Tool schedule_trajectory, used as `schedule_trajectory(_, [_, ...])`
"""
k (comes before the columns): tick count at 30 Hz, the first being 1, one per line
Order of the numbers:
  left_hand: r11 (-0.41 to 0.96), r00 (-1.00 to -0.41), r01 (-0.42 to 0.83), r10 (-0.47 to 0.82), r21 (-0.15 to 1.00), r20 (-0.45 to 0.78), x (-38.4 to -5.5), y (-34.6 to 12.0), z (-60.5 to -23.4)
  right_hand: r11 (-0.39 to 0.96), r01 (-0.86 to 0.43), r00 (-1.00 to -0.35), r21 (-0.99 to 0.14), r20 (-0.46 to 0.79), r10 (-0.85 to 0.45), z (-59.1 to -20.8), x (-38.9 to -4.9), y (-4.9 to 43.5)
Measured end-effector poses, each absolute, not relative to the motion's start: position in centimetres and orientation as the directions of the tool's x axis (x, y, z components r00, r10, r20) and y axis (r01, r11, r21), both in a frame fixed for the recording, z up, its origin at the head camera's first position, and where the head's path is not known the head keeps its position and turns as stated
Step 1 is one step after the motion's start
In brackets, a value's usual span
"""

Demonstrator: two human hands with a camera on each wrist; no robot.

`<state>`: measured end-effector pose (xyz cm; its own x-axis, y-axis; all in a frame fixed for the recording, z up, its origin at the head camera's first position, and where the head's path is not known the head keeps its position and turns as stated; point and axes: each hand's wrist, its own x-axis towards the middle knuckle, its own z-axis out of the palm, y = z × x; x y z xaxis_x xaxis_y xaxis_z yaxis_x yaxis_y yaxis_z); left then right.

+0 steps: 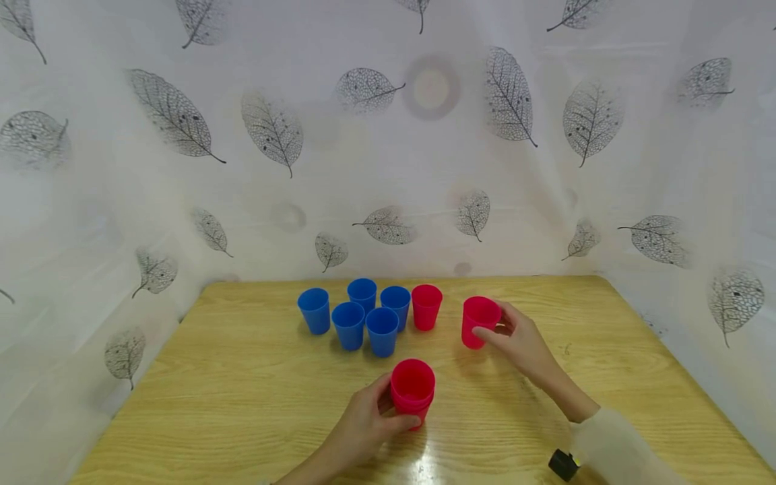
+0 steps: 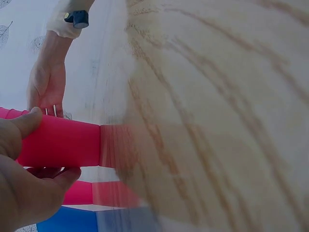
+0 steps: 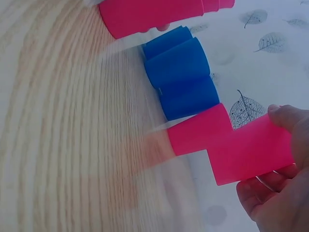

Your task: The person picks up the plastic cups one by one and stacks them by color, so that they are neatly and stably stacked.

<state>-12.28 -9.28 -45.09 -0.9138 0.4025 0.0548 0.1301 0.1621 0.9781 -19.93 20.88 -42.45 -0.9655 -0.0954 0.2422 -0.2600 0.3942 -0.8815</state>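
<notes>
My left hand [image 1: 364,424] grips a stack of nested red plastic cups [image 1: 413,384] at the near middle of the table, thumb on the near side. In the left wrist view the stack's base [image 2: 87,145] meets the tabletop. To the right, my right hand [image 1: 526,345] holds a single red cup [image 1: 473,330] upright, fingers behind and thumb in front. The right wrist view has this cup [image 3: 251,150] raised off the wood, its base higher than those of its neighbours. Another red cup [image 1: 427,308] stands alone between the held cup and the blue ones.
Several blue cups [image 1: 382,333] stand upright, mouths up, grouped at the back left of centre. The wooden table [image 1: 242,404] reaches back to a pale leaf-printed sheet [image 1: 388,162], which also hangs at both sides. A small black device [image 1: 564,465] is at the right sleeve.
</notes>
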Motion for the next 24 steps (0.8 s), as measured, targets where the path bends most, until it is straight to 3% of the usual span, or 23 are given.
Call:
schedule_trajectory(11, [0.167,-0.915,0.124,0.400,0.978,0.047,-12.1,-9.3,-44.9,0.367,-0.263,-0.964,-0.892,0.229,-0.135,-40.6,-17.2,20.1])
schedule_trajectory(24, [0.176,-0.914,0.134,0.403,0.975,0.053,-12.3,-9.3,-45.1,0.300,-0.399,-0.910,-0.866,0.334,-0.245,-38.4,-14.9,18.3])
